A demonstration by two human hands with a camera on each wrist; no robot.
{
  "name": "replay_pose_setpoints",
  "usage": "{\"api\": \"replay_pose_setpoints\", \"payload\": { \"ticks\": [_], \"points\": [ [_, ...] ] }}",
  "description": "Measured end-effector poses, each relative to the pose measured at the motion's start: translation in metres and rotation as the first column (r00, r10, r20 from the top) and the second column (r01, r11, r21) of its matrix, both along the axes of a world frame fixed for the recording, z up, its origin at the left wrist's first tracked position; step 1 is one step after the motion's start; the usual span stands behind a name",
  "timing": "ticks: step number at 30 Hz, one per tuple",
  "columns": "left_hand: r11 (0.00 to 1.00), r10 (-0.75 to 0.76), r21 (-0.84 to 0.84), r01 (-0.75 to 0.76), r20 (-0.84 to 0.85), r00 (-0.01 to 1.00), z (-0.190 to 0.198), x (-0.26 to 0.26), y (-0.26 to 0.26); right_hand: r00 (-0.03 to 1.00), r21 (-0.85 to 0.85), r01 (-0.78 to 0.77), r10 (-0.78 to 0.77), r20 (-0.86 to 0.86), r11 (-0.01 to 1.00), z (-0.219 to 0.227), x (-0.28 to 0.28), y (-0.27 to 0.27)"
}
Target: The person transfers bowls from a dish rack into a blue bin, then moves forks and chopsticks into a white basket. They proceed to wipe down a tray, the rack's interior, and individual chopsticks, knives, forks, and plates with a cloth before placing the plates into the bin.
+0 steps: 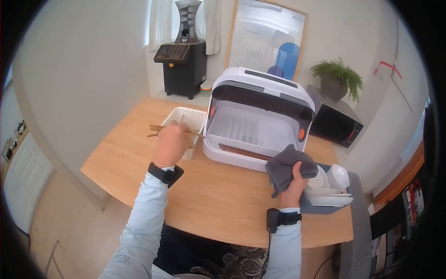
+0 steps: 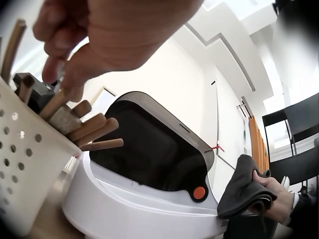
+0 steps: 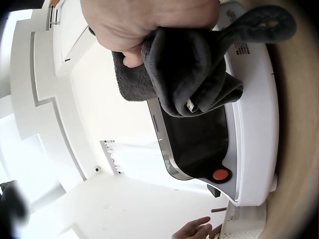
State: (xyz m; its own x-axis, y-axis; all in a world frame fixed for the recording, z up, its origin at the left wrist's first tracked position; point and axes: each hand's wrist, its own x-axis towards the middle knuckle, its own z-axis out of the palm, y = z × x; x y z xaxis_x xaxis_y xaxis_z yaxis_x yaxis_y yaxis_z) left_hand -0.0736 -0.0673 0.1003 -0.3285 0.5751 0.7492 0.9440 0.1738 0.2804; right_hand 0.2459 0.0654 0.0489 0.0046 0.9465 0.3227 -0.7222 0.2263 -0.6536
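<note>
Pale blue sleeves [image 1: 144, 214] rise from the bottom edge of the head view over a wooden table [image 1: 209, 209]. Left of centre, the left hand [image 1: 172, 144] bends over a white holed basket [image 1: 191, 112], thumb and fingers pinching a thin pale piece [image 2: 60, 69] too small to identify; wooden sticks [image 2: 94, 130] jut past the basket's rim just beside them. Right of centre and lower, the right hand [image 1: 296, 183] grips a bunched dark grey cloth [image 1: 285, 169]. Mid-frame stands a white case [image 1: 223, 156], brown chopsticks [image 1: 244, 151] lying along its front. At lower right, a blue-grey bin [image 1: 320, 209] holds white bowls [image 1: 339, 176] and plates [image 1: 330, 200].
</note>
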Motion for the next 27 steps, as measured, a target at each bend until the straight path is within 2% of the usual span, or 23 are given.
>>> {"api": "replay_pose_setpoints", "payload": {
  "ticks": [3,6,9,12,14,16,19,22,23,26,27],
  "points": [
    [0.964,-0.265,-0.004,0.265,-0.075,0.961,-0.001,0.015,0.016,1.000,-0.016,0.009,-0.009,0.005,1.000,0.001,0.001,-0.001],
    [0.951,-0.297,-0.131,0.281,-0.120,0.947,-0.011,0.017,0.031,1.000,-0.023,0.004,-0.004,0.003,1.000,0.001,0.000,0.000],
    [0.962,-0.233,-0.177,0.208,-0.132,0.964,-0.016,0.012,0.039,1.000,-0.020,-0.011,0.011,-0.002,1.000,0.002,0.001,0.001],
    [0.988,-0.153,-0.027,0.151,-0.067,0.986,-0.012,0.017,0.030,1.000,-0.007,-0.029,0.029,-0.011,1.000,0.000,-0.001,0.001],
    [0.991,-0.094,0.089,0.104,-0.104,0.990,0.000,0.019,0.016,0.999,0.000,-0.031,0.031,-0.008,1.000,0.000,-0.002,-0.001],
    [0.974,-0.049,0.218,0.070,-0.100,0.994,0.016,0.026,0.001,1.000,0.000,-0.023,0.023,0.002,1.000,0.002,-0.004,-0.004],
    [0.921,-0.026,0.388,0.026,-0.004,1.000,0.039,0.041,-0.021,0.998,-0.047,-0.055,0.054,-0.010,0.997,0.004,-0.005,-0.005],
    [0.793,-0.214,0.603,0.088,0.140,0.967,0.047,0.056,-0.029,0.985,-0.100,-0.171,0.171,-0.006,0.980,0.000,-0.002,-0.002],
    [0.764,-0.328,0.634,0.123,0.217,0.919,0.048,0.063,-0.031,0.974,-0.133,-0.228,0.228,-0.019,0.964,0.002,-0.003,-0.004],
    [0.764,-0.426,0.628,0.148,0.319,0.847,0.034,0.076,-0.024,0.945,-0.183,-0.325,0.325,-0.029,0.928,0.000,-0.008,-0.008],
    [0.737,-0.422,0.658,0.155,0.268,0.866,0.031,0.082,-0.022,0.937,-0.201,-0.347,0.349,-0.030,0.916,0.002,-0.010,-0.011]
  ]
}}
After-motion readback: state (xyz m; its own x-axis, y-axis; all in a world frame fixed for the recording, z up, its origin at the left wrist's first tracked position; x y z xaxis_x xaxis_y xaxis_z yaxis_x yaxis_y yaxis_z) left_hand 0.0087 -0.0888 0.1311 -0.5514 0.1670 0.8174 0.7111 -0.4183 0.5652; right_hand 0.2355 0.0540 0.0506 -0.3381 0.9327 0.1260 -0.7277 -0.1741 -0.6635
